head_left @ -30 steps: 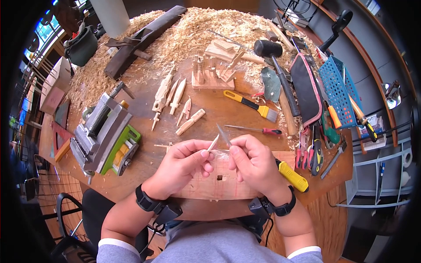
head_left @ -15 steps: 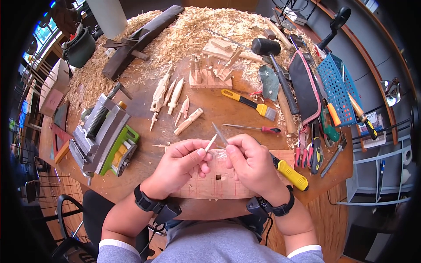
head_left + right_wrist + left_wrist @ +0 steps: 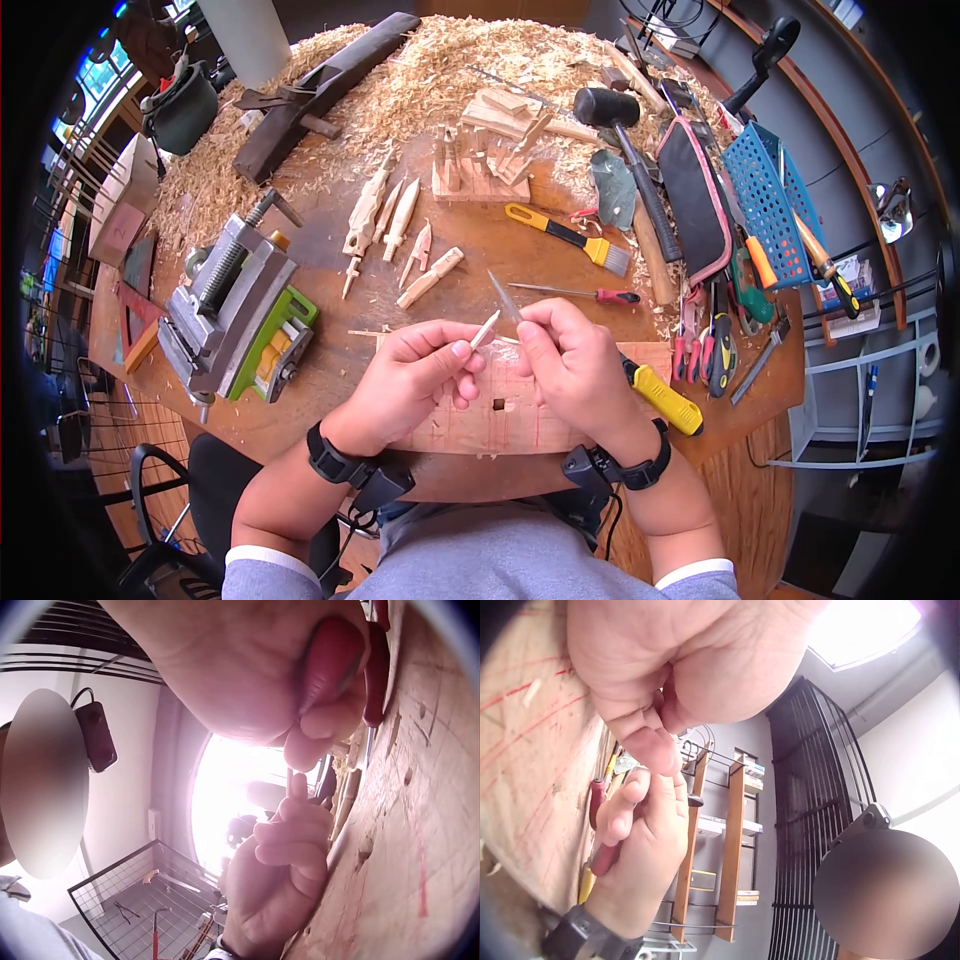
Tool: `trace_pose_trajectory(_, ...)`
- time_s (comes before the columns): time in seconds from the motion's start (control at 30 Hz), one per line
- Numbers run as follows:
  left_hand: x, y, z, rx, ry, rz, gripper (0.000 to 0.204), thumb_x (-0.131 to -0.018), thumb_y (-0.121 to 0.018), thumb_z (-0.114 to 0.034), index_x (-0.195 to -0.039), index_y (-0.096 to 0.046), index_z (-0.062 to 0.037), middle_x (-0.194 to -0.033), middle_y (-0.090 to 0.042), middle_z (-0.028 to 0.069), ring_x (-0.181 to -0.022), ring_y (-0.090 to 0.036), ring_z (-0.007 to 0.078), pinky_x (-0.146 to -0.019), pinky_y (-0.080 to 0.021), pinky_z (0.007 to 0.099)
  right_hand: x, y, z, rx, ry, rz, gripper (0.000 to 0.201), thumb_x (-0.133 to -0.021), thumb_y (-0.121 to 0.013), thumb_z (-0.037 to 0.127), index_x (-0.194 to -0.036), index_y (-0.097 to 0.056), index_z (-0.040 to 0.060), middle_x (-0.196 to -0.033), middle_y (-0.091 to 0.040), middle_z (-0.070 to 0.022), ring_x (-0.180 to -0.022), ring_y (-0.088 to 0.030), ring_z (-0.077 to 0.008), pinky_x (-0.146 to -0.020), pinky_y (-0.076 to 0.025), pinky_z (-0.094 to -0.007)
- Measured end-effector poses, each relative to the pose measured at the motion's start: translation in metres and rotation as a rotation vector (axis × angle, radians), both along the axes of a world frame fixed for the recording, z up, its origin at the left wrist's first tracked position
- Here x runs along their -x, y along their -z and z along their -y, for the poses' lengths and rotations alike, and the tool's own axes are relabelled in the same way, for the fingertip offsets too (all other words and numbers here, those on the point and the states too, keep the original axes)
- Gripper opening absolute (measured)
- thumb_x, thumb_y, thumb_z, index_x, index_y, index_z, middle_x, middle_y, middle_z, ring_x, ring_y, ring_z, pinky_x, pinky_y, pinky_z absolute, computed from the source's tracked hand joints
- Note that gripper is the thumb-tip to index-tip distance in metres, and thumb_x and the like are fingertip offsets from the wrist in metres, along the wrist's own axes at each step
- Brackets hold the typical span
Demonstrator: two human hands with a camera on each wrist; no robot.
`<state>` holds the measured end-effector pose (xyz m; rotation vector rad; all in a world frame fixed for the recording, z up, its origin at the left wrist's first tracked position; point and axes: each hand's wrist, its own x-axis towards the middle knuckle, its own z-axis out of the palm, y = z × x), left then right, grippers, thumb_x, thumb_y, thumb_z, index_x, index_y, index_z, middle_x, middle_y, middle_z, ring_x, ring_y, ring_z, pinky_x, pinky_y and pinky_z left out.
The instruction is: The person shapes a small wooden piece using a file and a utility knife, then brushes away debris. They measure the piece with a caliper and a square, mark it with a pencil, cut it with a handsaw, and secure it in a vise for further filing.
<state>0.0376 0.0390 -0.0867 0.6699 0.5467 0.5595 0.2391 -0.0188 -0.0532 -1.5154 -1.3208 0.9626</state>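
Between thumb and fingers, my left hand pinches a small pointed stick of pale wood, its tip slanting up to the right. My right hand grips a slim file whose tapered grey blade points up and left, close beside the stick. In the right wrist view the file's red handle lies against the palm. Both hands are over a flat wooden board with red pencil lines and a small square hole. The left wrist view shows the hands' fingertips close together, the stick hidden there.
A metal vise stands on the left. Carved wooden pieces, a yellow brush and a red-handled tool lie beyond the hands. A yellow-handled tool sits by the right wrist; a mallet and wood shavings lie behind.
The file in my right hand has shifted slightly, its tip now a little farther forward beside the stick. My left hand keeps its pinch on the stick almost in place.
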Motion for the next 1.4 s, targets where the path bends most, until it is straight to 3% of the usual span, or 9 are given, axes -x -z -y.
trace_pose_trajectory(0.1, 0.000, -0.001, 0.000, 0.037, -0.025, 0.016, 0.024, -0.102, -0.052, -0.007, -0.124, -0.060, -0.0003, -0.098, -0.067, 0.0080, -0.077, -0.065, 0.0133, -0.064, -0.054, 0.0272, -0.002, 0.000, 0.007, 0.014, -0.103, -0.054, 0.013, -0.099, -0.057, 0.011, -0.104, -0.061, -0.0005, -0.070, -0.065, -0.0029, -0.057, -0.061, -0.0075, -0.051, -0.049, -0.0236)
trace_pose_trajectory(0.2, -0.001, -0.001, 0.000, 0.037, -0.029, 0.034, 0.024, -0.102, -0.053, -0.007, -0.124, -0.060, -0.0004, -0.098, -0.067, 0.0081, -0.077, -0.066, 0.0133, -0.064, -0.054, 0.0274, 0.000, 0.000, 0.012, 0.009, -0.228, 0.024, 0.010, -0.096, -0.059, 0.009, -0.099, -0.061, 0.0006, -0.069, -0.066, -0.0153, -0.060, -0.068, -0.0210, -0.056, -0.051, -0.0341)
trace_pose_trajectory(0.53, -0.002, -0.002, 0.002, -0.015, -0.021, -0.039, 0.024, -0.101, -0.054, -0.007, -0.123, -0.060, 0.0001, -0.098, -0.067, 0.0066, -0.077, -0.065, 0.0117, -0.065, -0.055, 0.0255, -0.004, 0.002, 0.002, 0.033, -0.041, -0.059, 0.014, -0.100, -0.055, 0.012, -0.105, -0.062, 0.0008, -0.068, -0.063, -0.0027, -0.052, -0.057, -0.0060, -0.047, -0.045, -0.0234)
trace_pose_trajectory(0.63, -0.002, -0.004, 0.003, 0.016, -0.043, -0.039, 0.024, -0.101, -0.054, -0.007, -0.123, -0.060, 0.0006, -0.098, -0.067, 0.0066, -0.077, -0.065, 0.0114, -0.065, -0.054, 0.0254, -0.002, -0.012, 0.009, 0.159, -0.160, -0.051, 0.011, -0.097, -0.059, 0.011, -0.100, -0.062, 0.0006, -0.068, -0.067, -0.0116, -0.063, -0.069, -0.0193, -0.058, -0.052, -0.0334)
trace_pose_trajectory(0.83, -0.002, -0.002, 0.002, -0.060, 0.010, -0.042, 0.024, -0.101, -0.053, -0.007, -0.123, -0.060, 0.0011, -0.098, -0.066, 0.0062, -0.076, -0.064, 0.0105, -0.065, -0.054, 0.0248, 0.001, 0.002, 0.010, 0.026, -0.215, 0.038, 0.009, -0.096, -0.060, 0.010, -0.097, -0.062, 0.0013, -0.066, -0.064, -0.0128, -0.060, -0.067, -0.0210, -0.056, -0.050, -0.0336)
trace_pose_trajectory(1.03, -0.005, -0.008, 0.004, -0.070, 0.016, -0.110, 0.024, -0.102, -0.053, -0.008, -0.123, -0.060, 0.0015, -0.099, -0.066, 0.0064, -0.076, -0.063, 0.0107, -0.065, -0.053, 0.0253, 0.000, 0.000, 0.001, 0.025, 0.066, -0.059, 0.011, -0.098, -0.058, 0.011, -0.097, -0.062, 0.0008, -0.066, -0.065, -0.0099, -0.058, -0.065, -0.0148, -0.054, -0.050, -0.0315)
trace_pose_trajectory(1.07, -0.006, -0.006, 0.004, -0.035, -0.012, -0.071, 0.024, -0.102, -0.053, -0.007, -0.122, -0.060, 0.0015, -0.097, -0.067, 0.0074, -0.075, -0.065, 0.0113, -0.064, -0.054, 0.0246, -0.003, 0.002, 0.002, 0.045, 0.019, -0.100, 0.015, -0.101, -0.056, 0.014, -0.106, -0.059, 0.0008, -0.070, -0.061, -0.0016, -0.050, -0.052, -0.0039, -0.045, -0.044, -0.0204)
trace_pose_trajectory(1.3, -0.004, -0.002, 0.003, 0.027, -0.043, 0.015, 0.024, -0.102, -0.052, -0.008, -0.123, -0.060, 0.0016, -0.094, -0.068, 0.0084, -0.072, -0.067, 0.0123, -0.061, -0.055, 0.0241, 0.000, 0.000, 0.012, 0.045, -0.248, -0.047, 0.014, -0.101, -0.055, 0.013, -0.105, -0.060, 0.0005, -0.070, -0.062, -0.0015, -0.050, -0.054, -0.0045, -0.045, -0.043, -0.0210)
trace_pose_trajectory(1.4, -0.005, -0.002, 0.006, 0.051, -0.023, -0.005, 0.024, -0.103, -0.051, -0.008, -0.123, -0.060, 0.0017, -0.092, -0.067, 0.0078, -0.070, -0.066, 0.0122, -0.061, -0.055, 0.0243, 0.002, -0.003, 0.007, 0.070, -0.193, 0.029, 0.011, -0.097, -0.058, 0.010, -0.097, -0.062, -0.0007, -0.065, -0.065, -0.0078, -0.060, -0.064, -0.0135, -0.056, -0.050, -0.0299)
